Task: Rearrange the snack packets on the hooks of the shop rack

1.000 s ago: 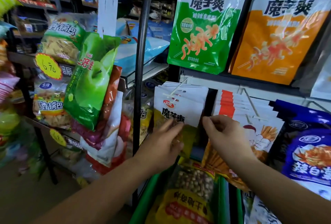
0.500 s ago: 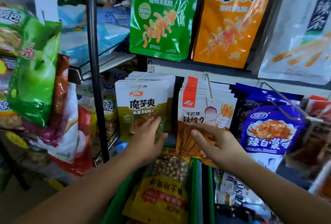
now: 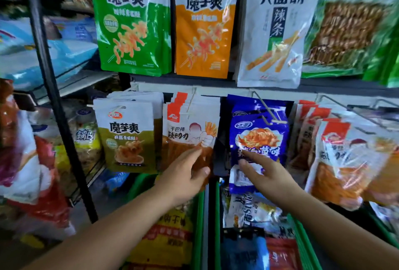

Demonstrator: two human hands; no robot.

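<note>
– While the left hand [image 3: 187, 174] is lying flat, fingers straight, against the bottom of the orange-and-white packets [image 3: 190, 133], what is the right hand [image 3: 266, 175] doing?
– It is reaching onto the blue packets [image 3: 259, 140] just beside, with its fingers straight and spread and the tips touching the front one. Neither hand is gripping anything. Both stacks are hanging on their wire hooks [image 3: 262, 107] in the middle row.
– So which step?
– Looks like they are squaring up the hanging stacks and pressing them back. The next move is probably calling for a pinch on a front packet's lower edge or top hole, to level or slide it on its hook.
– Anything getting in the way?
– Going left to right: the black pole [image 3: 49, 96] is standing well left. The olive packets [image 3: 127, 138] are hanging right against the orange-and-white ones. The red-orange packets [image 3: 345, 161] are hanging tilted on the right, blurred. The big bags [image 3: 205, 27] above are overhanging the hook roots, so lifting a packet off is likely going to be tight. The green baskets [image 3: 199, 215] are sitting right under the hands.
</note>
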